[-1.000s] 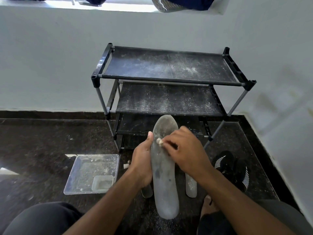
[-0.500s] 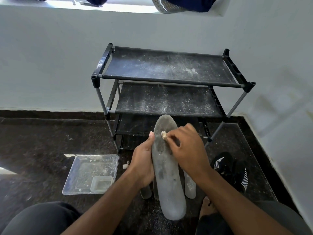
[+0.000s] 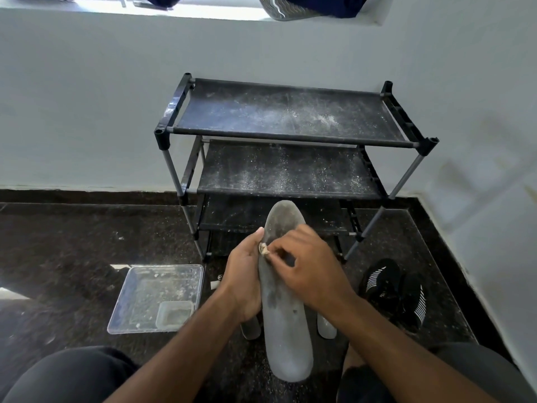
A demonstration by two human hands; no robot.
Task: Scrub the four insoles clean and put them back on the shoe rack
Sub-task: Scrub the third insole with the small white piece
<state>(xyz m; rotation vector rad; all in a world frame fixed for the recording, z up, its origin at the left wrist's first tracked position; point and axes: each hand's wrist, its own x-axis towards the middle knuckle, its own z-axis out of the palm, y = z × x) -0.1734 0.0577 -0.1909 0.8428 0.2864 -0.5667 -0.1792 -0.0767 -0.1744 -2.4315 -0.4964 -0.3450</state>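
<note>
Insoles are mid-scrub: one grey insole (image 3: pixel 286 309), gripped along its edge by the left hand (image 3: pixel 244 274), gets rubbed with a small scrubbing wad (image 3: pixel 263 248) pinched in the right hand's (image 3: pixel 308 269) fingers, while the dusty shoe rack (image 3: pixel 287 158) holds none yet.

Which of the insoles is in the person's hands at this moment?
The large grey insole in the middle: the left hand grips its edge and the right hand rubs it. The two other insoles lie on the floor beneath.
</note>
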